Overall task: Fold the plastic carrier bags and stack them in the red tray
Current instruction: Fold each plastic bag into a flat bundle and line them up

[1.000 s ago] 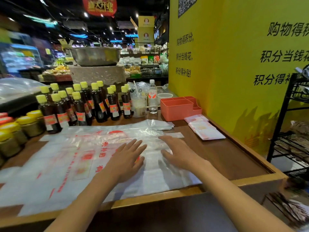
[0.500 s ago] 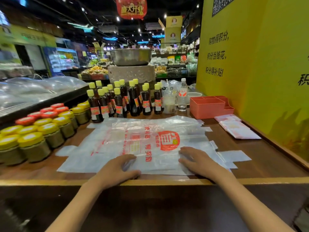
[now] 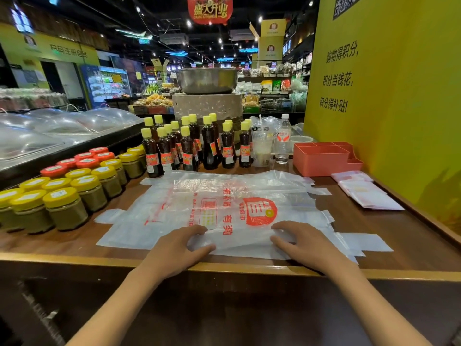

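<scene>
Resting on the near edge of the bags point(image 3: 224, 213), the left hand point(image 3: 174, 248) has its thumb and fingers bent around a fold of plastic. The right hand point(image 3: 306, 243) lies on the same edge with fingers bent, pressing it down. The bags are spread flat on the desk point(image 3: 399, 236). The red tray point(image 3: 324, 158) sits far right, by the yellow wall. Folded bags point(image 3: 366, 193) lie near it. Bottles point(image 3: 189, 146) stand behind, jars point(image 3: 67, 188) at left.
</scene>
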The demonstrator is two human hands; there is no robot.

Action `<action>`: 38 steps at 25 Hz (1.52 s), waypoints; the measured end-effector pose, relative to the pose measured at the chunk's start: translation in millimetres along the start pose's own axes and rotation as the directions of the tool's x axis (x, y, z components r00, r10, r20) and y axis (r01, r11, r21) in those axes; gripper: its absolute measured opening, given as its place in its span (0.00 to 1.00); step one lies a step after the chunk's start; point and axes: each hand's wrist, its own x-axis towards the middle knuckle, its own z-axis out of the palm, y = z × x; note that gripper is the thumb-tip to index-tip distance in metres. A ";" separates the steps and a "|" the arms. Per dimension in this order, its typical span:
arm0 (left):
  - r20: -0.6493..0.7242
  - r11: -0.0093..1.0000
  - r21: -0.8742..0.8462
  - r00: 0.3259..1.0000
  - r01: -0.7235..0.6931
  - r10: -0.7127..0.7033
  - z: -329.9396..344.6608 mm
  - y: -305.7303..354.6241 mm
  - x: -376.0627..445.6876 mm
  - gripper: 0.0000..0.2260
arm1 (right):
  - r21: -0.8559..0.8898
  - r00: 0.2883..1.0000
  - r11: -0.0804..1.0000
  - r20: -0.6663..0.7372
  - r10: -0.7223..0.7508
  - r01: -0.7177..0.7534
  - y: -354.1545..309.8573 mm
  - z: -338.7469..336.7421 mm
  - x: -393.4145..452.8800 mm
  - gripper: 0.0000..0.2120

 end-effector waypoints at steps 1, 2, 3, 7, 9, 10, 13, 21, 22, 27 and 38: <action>0.005 1.000 -0.010 1.000 -0.013 0.013 -1.1 -0.6 -0.9 0.38 | 0.009 1.000 1.000 -0.005 0.010 -0.010 -1.0 -0.8 -0.5 0.21; 0.005 1.000 -0.024 1.000 -0.019 0.020 -2.2 -1.0 -1.9 0.41 | 0.007 1.000 1.000 -0.015 0.015 -0.015 -2.6 -1.5 -0.9 0.20; 0.001 0.999 -0.036 1.000 -0.025 0.025 -3.0 -1.1 -2.9 0.43 | -0.009 0.999 1.000 -0.037 0.017 -0.017 -4.4 -2.0 -1.7 0.19; 0.011 0.999 -0.006 0.999 -0.033 0.033 -8.2 6.2 -4.5 0.37 | -0.091 0.989 0.994 -0.143 0.040 -0.053 -9.5 -6.0 -6.8 0.18; 0.058 0.999 0.022 0.998 -0.028 0.026 -12.3 6.8 -4.6 0.34 | -0.102 0.983 0.992 -0.175 0.060 -0.079 -8.8 -6.2 -8.7 0.18; 0.079 0.999 0.034 0.996 -0.031 0.028 -15.5 5.9 -4.6 0.35 | -0.110 0.979 0.990 -0.194 0.067 -0.090 -8.3 -6.5 -9.0 0.18; 0.099 0.997 0.063 0.995 -0.036 0.029 -23.6 -0.8 -6.6 0.36 | -0.111 0.970 0.989 -0.232 0.074 -0.102 -7.9 -6.5 -9.5 0.18; -0.034 0.994 0.036 0.994 -0.107 0.108 -34.4 -26.8 -14.4 0.14 | -0.114 0.960 0.983 -0.256 0.111 -0.144 -11.3 -9.9 -11.6 0.21; -0.060 0.996 -0.006 0.994 -0.090 0.089 -34.8 -27.7 -14.1 0.12 | -0.090 0.962 0.987 -0.251 0.105 -0.131 -13.6 -11.5 -13.4 0.21; -0.186 0.971 -0.212 0.980 -0.112 0.073 -36.3 -23.5 -9.6 0.07 | -0.122 0.998 0.992 -0.058 0.021 -0.028 -16.3 -19.2 -30.3 0.28; -0.321 0.897 -0.430 0.946 -0.108 -0.040 -23.7 -33.3 0.8 0.09 | -0.232 0.995 0.968 -0.049 0.088 -0.097 4.6 -68.9 -38.5 0.10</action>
